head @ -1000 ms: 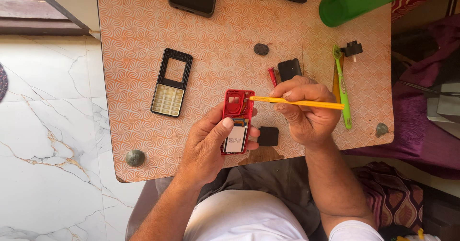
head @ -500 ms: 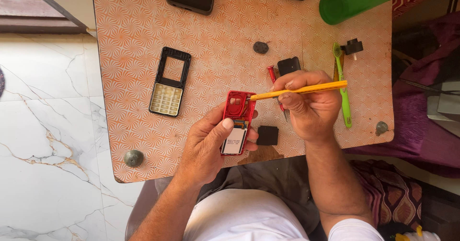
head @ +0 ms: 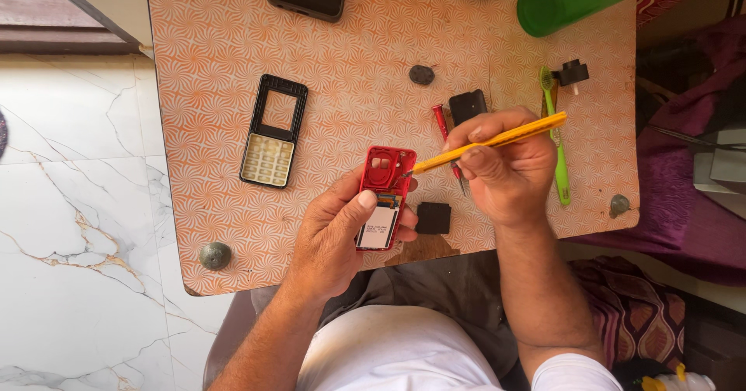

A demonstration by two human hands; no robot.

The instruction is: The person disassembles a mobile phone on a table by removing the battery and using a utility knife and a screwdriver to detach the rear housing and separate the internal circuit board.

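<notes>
Holding red phone (head: pixel 383 197), right hand (head: pixel 505 170) applies yellow tool (head: pixel 489 141).

Orange swirl-patterned counter (head: pixel 233 41) with round grey metal knobs at its near corners, worn edge at 6 o'clock. White marble floor with gold-grey veins (head: pixel 78 205) at 9 o'clock. Purple cloth-covered seat (head: pixel 699 228) at 3 o'clock. Bright daylight.

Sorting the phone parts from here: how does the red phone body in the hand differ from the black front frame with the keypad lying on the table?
The red phone body is held by the left hand, with the yellow screwdriver's tip at it; the black front frame lies untouched on the table. The red body is closed and carries a white label; the black frame has an open screen window and pale keys. Both are long, narrow phone parts.
</notes>
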